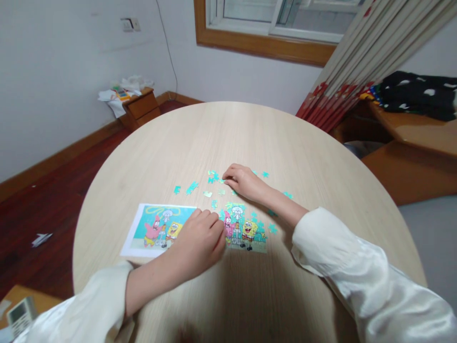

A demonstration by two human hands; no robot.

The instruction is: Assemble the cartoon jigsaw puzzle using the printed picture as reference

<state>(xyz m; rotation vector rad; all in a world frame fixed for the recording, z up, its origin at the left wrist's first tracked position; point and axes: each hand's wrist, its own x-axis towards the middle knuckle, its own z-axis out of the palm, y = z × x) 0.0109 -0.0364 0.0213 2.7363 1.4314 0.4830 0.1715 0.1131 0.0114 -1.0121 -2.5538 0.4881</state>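
Observation:
A partly joined jigsaw puzzle (246, 238) lies on the round table, showing a pink, a pale and a yellow cartoon figure. My left hand (203, 238) rests at its left edge with curled fingers, and covers the right part of a printed picture (152, 233) of the same scene. What those fingers hold, if anything, is hidden. Beyond the puzzle, my right hand (244, 181) pinches at a small green-yellow puzzle piece (222, 181) on the tabletop. Loose turquoise pieces (192, 187) are scattered around it, some of them partly behind the hand and forearm.
The pale wooden table (235, 128) fills the middle of the view. Behind it stand a small cabinet (143, 109) with papers and a red-and-beige curtain (342, 81). To the right is a brown wooden desk (410, 143) with dark cloth on it.

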